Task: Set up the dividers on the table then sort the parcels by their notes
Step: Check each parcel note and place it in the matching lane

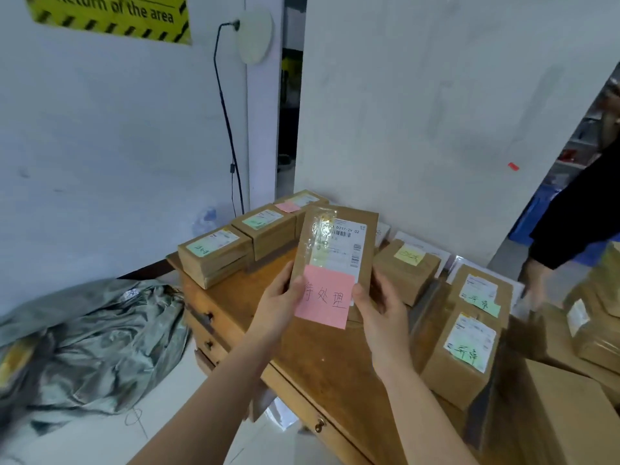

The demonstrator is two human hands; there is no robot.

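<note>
I hold a brown parcel (339,239) upright above the wooden table (312,357). My left hand (280,297) grips its lower left edge and my right hand (379,303) its lower right edge. A pink note (324,297) with handwriting is stuck on its lower front, under a white shipping label. Along the table's far left edge lie parcels with green notes (214,255) (265,228) and one with a pink note (302,204). To the right sit a parcel with a yellow note (407,268) and two with green notes (479,293) (464,354). No dividers can be made out.
A grey sack (90,340) lies on the floor left of the table. Another person's dark sleeve and hand (536,280) reach in at the right, over more brown boxes (590,333). A black cable (228,129) runs down the wall behind the table.
</note>
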